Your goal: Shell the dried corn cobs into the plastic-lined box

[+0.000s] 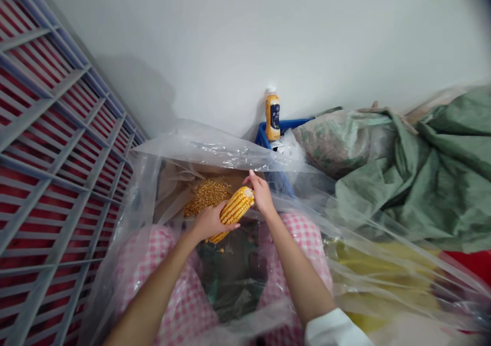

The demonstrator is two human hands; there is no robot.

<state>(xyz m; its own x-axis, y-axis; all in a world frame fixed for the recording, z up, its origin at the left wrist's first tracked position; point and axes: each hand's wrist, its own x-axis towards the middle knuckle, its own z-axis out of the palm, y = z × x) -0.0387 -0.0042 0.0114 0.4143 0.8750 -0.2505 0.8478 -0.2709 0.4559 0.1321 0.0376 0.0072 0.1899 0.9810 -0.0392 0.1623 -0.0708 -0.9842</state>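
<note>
Beside the kernel heap [208,193], which the left hand [210,223] is partly hiding, that hand is grasping a yellow corn ear [235,209]; right of the heap, the right hand [262,192] is curling by the ear's pale end, its grip unclear.

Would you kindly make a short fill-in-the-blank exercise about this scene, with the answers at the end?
1. Beyond the left hand, which grips a corn cob, lies a pile of loose corn ____.
2. The upright bottle near the wall has a ____ cap.
3. The checked trousers are white and ____.
4. The slatted crate is on the picture's ____ side.

Missing words: kernels; white; pink; left.
</note>
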